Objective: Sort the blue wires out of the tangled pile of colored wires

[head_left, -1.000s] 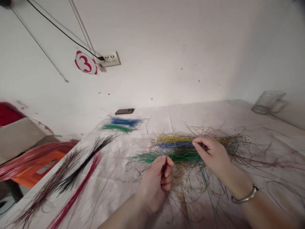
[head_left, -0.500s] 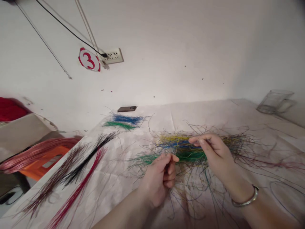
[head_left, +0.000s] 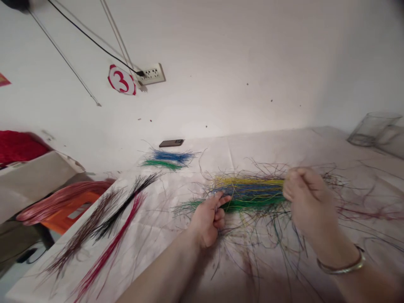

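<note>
A white wall (head_left: 240, 54) is seen behind a table covered by a creased white sheet (head_left: 271, 145). A round sign (head_left: 121, 80) bearing a red 3 is fixed just beside a socket (head_left: 152, 75), into which a black cable (head_left: 94, 44) is plugged. At the far left, a red cloth (head_left: 19, 147) and a cardboard box (head_left: 31, 181) are placed above an orange stool (head_left: 71, 216), and pink wires (head_left: 59, 200) are draped over it. A glass jug (head_left: 372, 129) is set at the far right. A phone (head_left: 171, 143) is laid near the far edge, just beyond a blue and green bunch (head_left: 168, 160). Brown wires (head_left: 85, 231), black wires (head_left: 126, 206) and red wires (head_left: 109, 246) are laid along the left edge.

A tangled yellow, blue and green wire mass (head_left: 249, 191) is spread mid-sheet. The hands are held apart over it. The right hand (head_left: 307, 198) is closed on the mass's right end, with a metal bangle (head_left: 342, 265) at the wrist. The curled left hand (head_left: 206, 223) touches the mass's left part, but whether strands are gripped cannot be told.
</note>
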A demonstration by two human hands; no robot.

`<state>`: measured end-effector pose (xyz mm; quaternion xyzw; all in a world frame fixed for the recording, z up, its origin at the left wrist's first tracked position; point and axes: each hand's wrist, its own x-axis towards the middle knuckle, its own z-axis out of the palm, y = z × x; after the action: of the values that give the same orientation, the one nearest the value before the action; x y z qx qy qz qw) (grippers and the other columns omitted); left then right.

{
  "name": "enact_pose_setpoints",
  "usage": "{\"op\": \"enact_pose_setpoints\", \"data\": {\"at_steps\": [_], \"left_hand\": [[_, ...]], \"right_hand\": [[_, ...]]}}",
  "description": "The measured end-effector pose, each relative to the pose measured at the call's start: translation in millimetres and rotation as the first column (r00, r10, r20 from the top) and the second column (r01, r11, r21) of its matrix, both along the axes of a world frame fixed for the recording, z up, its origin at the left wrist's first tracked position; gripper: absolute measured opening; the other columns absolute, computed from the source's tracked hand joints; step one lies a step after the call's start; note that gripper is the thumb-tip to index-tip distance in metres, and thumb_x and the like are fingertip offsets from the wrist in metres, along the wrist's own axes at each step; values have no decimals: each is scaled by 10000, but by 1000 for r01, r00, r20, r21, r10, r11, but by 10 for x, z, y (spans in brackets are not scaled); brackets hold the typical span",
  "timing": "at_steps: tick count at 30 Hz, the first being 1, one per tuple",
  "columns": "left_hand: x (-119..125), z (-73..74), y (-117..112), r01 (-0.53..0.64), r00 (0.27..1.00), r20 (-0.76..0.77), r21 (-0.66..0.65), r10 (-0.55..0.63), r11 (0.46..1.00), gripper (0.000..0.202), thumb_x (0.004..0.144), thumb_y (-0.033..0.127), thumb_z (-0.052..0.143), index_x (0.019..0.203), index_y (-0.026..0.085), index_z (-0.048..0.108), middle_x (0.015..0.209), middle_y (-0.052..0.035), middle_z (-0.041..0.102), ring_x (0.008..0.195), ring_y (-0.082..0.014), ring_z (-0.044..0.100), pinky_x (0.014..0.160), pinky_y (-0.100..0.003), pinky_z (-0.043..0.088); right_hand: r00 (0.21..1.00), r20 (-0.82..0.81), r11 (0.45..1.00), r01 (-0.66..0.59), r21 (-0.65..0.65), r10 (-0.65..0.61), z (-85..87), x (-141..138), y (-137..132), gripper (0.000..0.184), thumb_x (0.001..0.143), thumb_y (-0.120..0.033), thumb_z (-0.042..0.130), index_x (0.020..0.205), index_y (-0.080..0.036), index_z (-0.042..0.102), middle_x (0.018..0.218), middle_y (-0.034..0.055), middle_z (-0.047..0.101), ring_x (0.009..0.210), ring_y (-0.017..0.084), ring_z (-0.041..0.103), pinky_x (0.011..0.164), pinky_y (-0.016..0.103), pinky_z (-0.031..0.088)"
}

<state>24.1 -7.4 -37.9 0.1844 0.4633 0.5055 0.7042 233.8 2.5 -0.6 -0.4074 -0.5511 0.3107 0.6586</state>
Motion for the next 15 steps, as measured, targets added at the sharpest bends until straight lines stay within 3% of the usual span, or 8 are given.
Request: {"op": "enact_pose_setpoints", "data": {"at_steps": [3, 6, 8, 10, 12, 15], "left_hand": [[20, 10, -11, 13, 1000, -17, 15, -13, 1000, 415, 708, 378, 693, 1035, 176, 536, 1030, -63, 624, 410, -4, 199, 372, -171, 94], [51, 28, -52, -28, 996, -80, 108, 37, 994, 385, 741, 381, 656, 1054, 185, 546, 836, -10, 588, 408, -14, 190, 380, -172, 86], [66, 56, -96, -61, 992, -98, 186, 81, 981, 294, 771, 371, 625, 982, 178, 558, 728, 26, 515, 408, -16, 181, 384, -172, 75], [75, 100, -152, -31, 998, -54, 219, 44, 975, 224, 806, 373, 590, 893, 170, 553, 678, 42, 466, 410, -17, 177, 388, -173, 77], [89, 152, -213, 65, 997, 27, 215, -73, 974, 213, 839, 376, 553, 843, 163, 546, 659, 42, 459, 411, -17, 184, 389, -169, 97], [144, 211, -300, 195, 973, 83, 218, -217, 956, 242, 877, 352, 506, 806, 131, 572, 692, -5, 532, 436, -28, 326, 400, -160, 212]], "right_hand": [[947, -320, 998, 41, 42, -25, 150, 120, 31, 219, 860, -266, 551, 688, -241, 418, 594, -49, 288, 463, 106, 201, 406, 261, 142], [882, -454, 978, -187, -97, 124, 202, 200, 80, 290, 853, -297, 534, 634, -233, 356, 562, -65, 164, 453, 109, 99, 376, 252, 86], [833, -484, 883, -413, -222, 268, 177, 195, 99, 290, 858, -356, 507, 642, -237, 357, 577, -72, 109, 463, 110, 65, 361, 239, 90], [773, -514, 770, -566, -296, 371, 128, 128, 87, 246, 863, -387, 486, 690, -239, 393, 598, -76, 105, 471, 108, 60, 358, 224, 104], [722, -548, 687, -649, -326, 422, 70, 8, 45, 211, 864, -388, 487, 737, -232, 423, 608, -75, 143, 468, 100, 102, 362, 205, 129], [695, -537, 633, -697, -338, 478, -27, -194, -35, 218, 853, -380, 515, 733, -218, 432, 653, -50, 314, 510, 90, 292, 419, 197, 288]]}}
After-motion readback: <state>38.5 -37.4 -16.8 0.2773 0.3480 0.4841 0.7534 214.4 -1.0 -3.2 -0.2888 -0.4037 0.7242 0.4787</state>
